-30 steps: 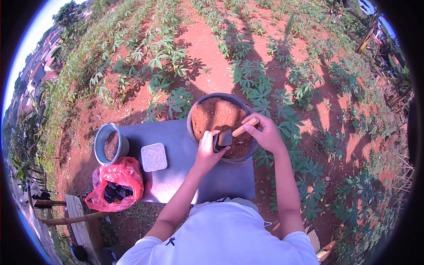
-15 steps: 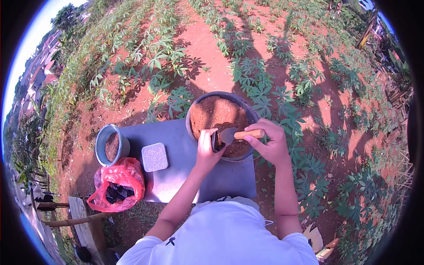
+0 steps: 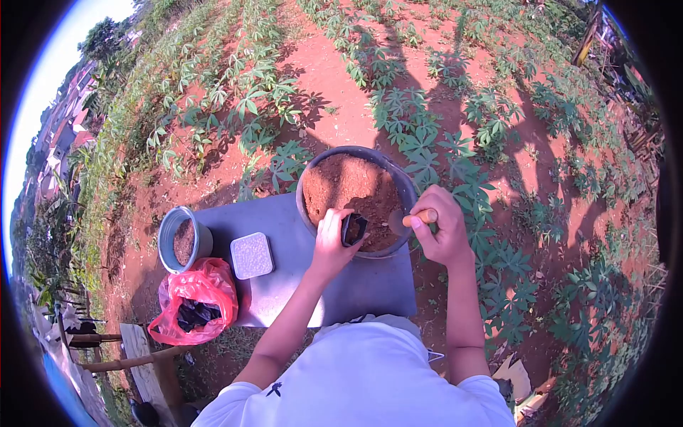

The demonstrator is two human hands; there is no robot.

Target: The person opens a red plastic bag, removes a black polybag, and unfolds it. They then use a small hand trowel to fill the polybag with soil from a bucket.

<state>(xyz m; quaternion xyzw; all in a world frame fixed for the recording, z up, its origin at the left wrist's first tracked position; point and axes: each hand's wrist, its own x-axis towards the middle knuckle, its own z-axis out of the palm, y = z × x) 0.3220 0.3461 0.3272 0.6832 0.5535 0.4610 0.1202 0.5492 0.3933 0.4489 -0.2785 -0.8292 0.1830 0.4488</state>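
A large dark basin of reddish-brown soil stands at the table's far right. Over its near part, my left hand is closed around a small black planting bag, its open mouth facing up; how much soil is inside is hard to see. My right hand grips the wooden handle of a small trowel at the basin's right rim. The trowel's blade points down to the left, against the soil by the basin's inner wall.
On the grey table sits a square white container of pale granules. A grey-blue pot with brown material is at the left edge, beside a red plastic bag holding black bags. Leafy plants grow in rows beyond.
The trowel has moved from the mouth of the black planting bag rightward to the soil by the basin's right wall. My left hand still holds the bag in nearly the same spot.
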